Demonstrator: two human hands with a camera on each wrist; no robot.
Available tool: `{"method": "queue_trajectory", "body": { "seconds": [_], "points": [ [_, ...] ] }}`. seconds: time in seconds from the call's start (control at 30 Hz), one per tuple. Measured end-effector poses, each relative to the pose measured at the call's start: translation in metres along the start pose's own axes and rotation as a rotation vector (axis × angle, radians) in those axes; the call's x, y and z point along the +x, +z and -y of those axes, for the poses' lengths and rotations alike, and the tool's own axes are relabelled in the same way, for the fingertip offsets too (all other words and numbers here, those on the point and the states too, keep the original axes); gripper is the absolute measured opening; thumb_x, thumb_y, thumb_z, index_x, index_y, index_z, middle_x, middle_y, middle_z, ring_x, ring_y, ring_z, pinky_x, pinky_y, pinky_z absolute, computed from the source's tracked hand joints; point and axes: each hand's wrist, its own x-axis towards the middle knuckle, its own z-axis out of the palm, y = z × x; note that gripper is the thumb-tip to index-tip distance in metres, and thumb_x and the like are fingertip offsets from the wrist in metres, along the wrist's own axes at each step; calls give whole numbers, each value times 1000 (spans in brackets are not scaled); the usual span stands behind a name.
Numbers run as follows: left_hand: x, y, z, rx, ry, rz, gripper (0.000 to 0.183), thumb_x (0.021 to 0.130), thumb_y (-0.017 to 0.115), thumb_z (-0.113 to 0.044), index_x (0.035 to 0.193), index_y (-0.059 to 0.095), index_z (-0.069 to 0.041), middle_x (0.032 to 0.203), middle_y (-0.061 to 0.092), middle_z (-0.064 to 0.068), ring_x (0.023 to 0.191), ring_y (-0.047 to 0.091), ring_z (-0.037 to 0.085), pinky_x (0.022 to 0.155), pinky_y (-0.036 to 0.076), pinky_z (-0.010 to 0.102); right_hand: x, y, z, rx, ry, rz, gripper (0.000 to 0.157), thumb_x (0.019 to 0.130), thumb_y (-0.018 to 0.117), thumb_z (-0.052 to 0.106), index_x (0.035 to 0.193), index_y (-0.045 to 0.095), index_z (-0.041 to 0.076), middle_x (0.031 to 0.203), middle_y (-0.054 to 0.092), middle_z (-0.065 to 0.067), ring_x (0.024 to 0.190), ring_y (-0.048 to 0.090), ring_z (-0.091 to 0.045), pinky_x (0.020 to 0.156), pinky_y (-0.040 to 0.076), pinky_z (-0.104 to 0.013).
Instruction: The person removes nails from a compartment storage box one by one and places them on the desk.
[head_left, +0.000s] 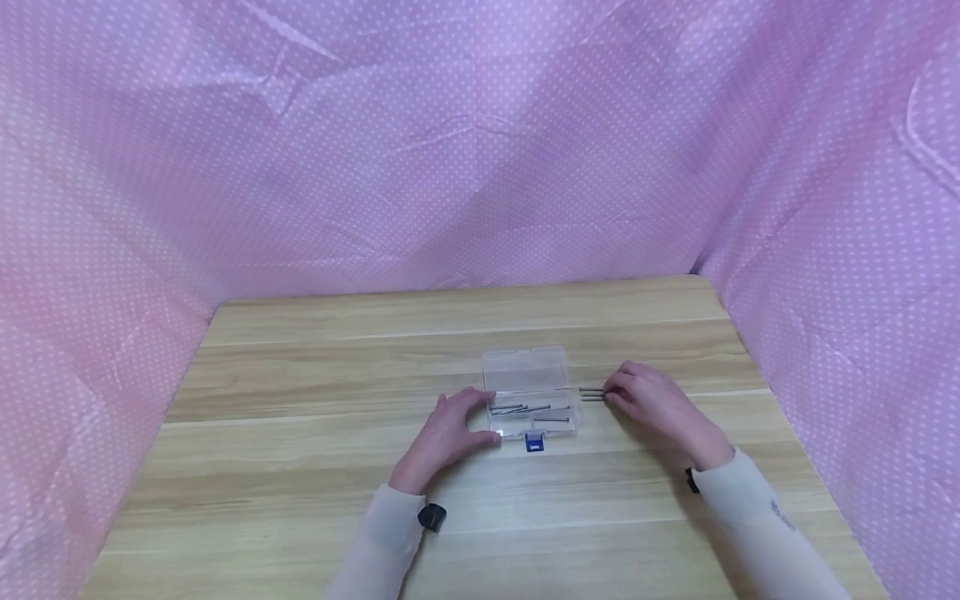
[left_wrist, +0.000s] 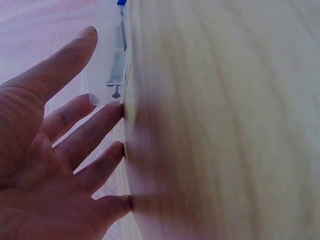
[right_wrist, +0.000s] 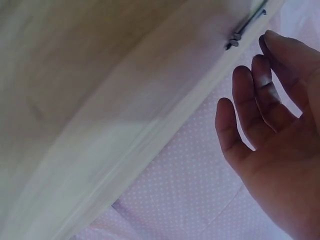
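Note:
A clear plastic box (head_left: pixel 552 427) lies on the table with its lid (head_left: pixel 525 371) folded back and a blue latch (head_left: pixel 534 442) at the front. Inside its compartments are several long metal fasteners (head_left: pixel 510 409) with heads, like nails or screws. My left hand (head_left: pixel 448 432) holds the box's left end between thumb and index finger, the other fingertips (left_wrist: pixel 120 150) down at the table. Right of the box, my right hand (head_left: pixel 652 400) has its fingertips at loose fasteners (head_left: pixel 592 397) on the table. In the right wrist view its fingers, slightly bent, show beside them and grip nothing.
The wood-grain table (head_left: pixel 300 467) extends around the box on all sides. Pink dotted cloth (head_left: pixel 480 150) hangs behind the table and along both sides. A dark band (head_left: pixel 432 517) sits at my left wrist, another (head_left: pixel 692 480) at my right.

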Motion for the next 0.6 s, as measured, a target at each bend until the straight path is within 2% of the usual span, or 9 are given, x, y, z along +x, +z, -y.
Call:
{"method": "queue_trajectory", "body": {
  "seconds": [0.27,0.6],
  "points": [
    [0,-2,-1,-2,-16,6,70,84,87,-34,144,60,-9,148,58,11,146,43,31,127,8,61,-2,1,8,48,-36,-90,13,88,77,0,101,76,3,94,77,-11,84,74,-29,78,62,-48],
    [0,-3,0,-18,-14,7,70,84,87,-31,144,59,-9,148,58,12,147,43,32,127,7,59,2,10,26,110,-134,-263,24,85,76,-6,108,72,1,100,75,-12,88,73,-30,77,63,-48]
  ]
}}
